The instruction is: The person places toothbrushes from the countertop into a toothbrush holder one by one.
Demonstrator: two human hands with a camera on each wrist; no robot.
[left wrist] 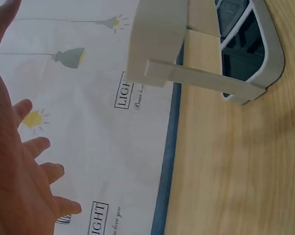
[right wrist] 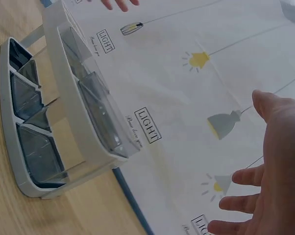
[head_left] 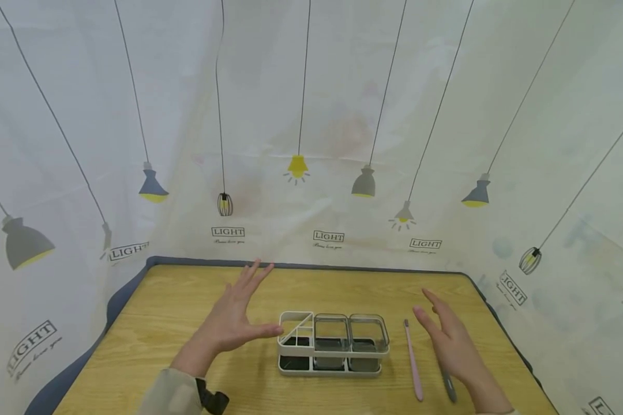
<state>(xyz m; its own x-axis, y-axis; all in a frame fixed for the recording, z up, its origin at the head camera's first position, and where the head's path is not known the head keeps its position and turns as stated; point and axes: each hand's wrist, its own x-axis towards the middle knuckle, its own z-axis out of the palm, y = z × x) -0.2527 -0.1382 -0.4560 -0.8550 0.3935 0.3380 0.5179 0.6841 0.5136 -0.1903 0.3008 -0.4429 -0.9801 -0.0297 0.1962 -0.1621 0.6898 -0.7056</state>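
A white two-tier toothbrush holder [head_left: 337, 373] stands upright on the table, with divided slots at its left end. Two clear cups [head_left: 332, 344] sit side by side in its middle and right openings. My left hand [head_left: 232, 317] is spread out to the left of the holder, its thumb tip right at the upper rim. On the other side my right hand [head_left: 454, 340] hovers with fingers extended, holding nothing. Between it and the holder lies a pink toothbrush [head_left: 414, 369]. A dark grey toothbrush [head_left: 449, 387] lies partly hidden under the right hand.
The wood-grain table [head_left: 176, 294] has a dark blue edge [head_left: 197, 261] along the back. Behind and around it hangs a pale curtain [head_left: 270, 86] printed with lamps. A black strap [head_left: 210, 397] with a small device is on the left wrist.
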